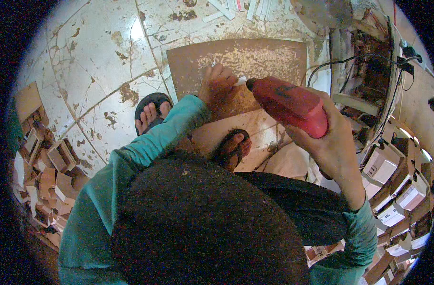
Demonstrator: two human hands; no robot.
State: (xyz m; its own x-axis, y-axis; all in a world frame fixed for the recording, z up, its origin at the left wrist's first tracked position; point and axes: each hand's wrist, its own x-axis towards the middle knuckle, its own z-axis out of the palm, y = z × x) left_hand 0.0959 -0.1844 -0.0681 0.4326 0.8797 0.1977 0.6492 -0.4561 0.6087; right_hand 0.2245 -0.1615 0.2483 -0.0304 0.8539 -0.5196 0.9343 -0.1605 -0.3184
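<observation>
My right hand [338, 135] is wrapped round the rear of a bulky red tool with a black nozzle [288, 102], perhaps a glue gun; its grip is hidden from above. The nozzle points left, close to a small white strip [240, 81]. The fingers of my left hand [218, 85] are closed on that strip, and one end shows past the fingertips. Both hands are over a worn brown board [188, 59] lying on the floor before my feet.
More pale strips [260, 8] lie on the stained tile floor [103, 61] beyond the board. A black cable [343, 59] loops at the right beside a low shelf [354, 102]. Small cardboard boxes are piled at the left [60, 156] and the right [381, 164].
</observation>
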